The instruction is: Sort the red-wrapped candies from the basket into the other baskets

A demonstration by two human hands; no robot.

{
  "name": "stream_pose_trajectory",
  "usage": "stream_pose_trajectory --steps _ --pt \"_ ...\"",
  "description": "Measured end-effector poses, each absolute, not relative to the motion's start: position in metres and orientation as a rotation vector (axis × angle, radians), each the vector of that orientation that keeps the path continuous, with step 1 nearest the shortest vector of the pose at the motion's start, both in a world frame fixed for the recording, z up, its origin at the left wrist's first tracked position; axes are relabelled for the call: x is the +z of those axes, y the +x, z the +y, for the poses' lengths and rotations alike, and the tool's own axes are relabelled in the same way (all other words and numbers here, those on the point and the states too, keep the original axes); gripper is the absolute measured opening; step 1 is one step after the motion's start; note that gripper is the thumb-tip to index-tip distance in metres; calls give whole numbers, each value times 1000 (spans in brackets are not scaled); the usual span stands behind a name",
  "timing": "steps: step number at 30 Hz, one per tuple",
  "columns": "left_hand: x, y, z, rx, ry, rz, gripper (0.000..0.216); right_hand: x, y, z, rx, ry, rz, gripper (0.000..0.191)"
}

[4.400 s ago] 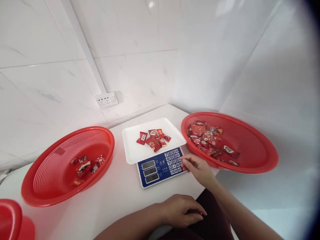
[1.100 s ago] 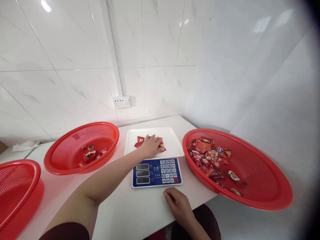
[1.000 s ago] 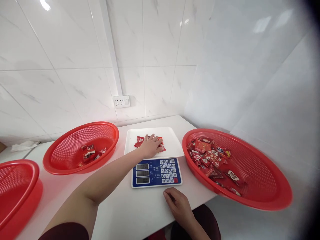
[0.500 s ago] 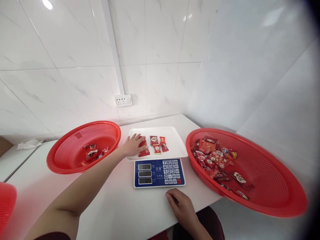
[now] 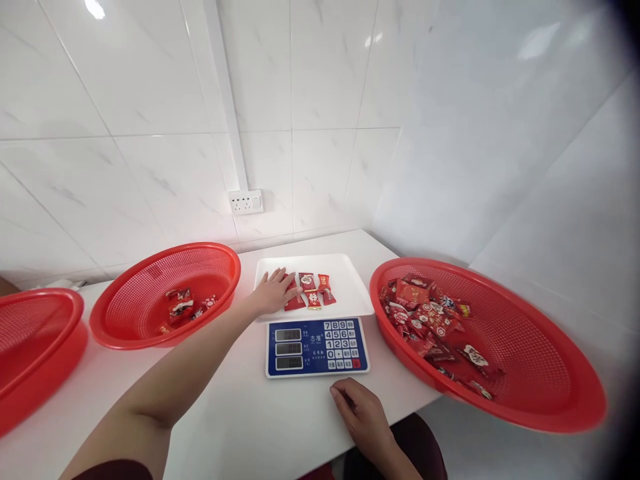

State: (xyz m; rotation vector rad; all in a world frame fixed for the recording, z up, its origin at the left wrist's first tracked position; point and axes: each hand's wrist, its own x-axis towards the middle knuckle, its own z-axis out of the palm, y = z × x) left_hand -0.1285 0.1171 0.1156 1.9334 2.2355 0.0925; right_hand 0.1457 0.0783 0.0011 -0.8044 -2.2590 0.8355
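My left hand (image 5: 273, 292) lies over the left part of the white tray (image 5: 353, 305) of a weighing scale. Its fingers are stretched out and touch red candy packets (image 5: 295, 301), which they partly cover. Just right of the fingertips lie more wrapped candies: a dark red one (image 5: 307, 280), a red one with a gold edge (image 5: 313, 299) and a brighter red one (image 5: 325, 281). Below the tray is the scale's blue keypad panel (image 5: 318, 347) with lit displays. My right hand (image 5: 361, 408) rests loosely curled at the table's front edge, with nothing visible in it.
To the right, a large red basket (image 5: 565, 373) holds many wrapped candies (image 5: 425, 313). Another red basket (image 5: 135, 293) at left has several candies in it. A further red basket (image 5: 45, 373) stands at the far left edge. A wall socket (image 5: 245, 202) is behind the table.
My left hand has shifted a little to the right, bringing the red packets nearer the other candies. The far-left red basket has come further into view. My right hand stays put.
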Motion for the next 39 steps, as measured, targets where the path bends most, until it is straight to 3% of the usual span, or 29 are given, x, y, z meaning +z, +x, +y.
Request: stream_pose_trajectory --steps 16,24,31,39 --pt "117 -117 118 209 2092 2083 78 4 147 78 843 -801 -2255 25" --pt "135 -109 56 634 2278 2079 65 1 149 79 853 -780 -2258 22" --pt "79 -83 -31 509 2256 2010 61 5 149 79 824 -765 -2274 23" --pt "42 -89 -61 420 1933 2290 67 4 149 80 838 -781 -2284 25"
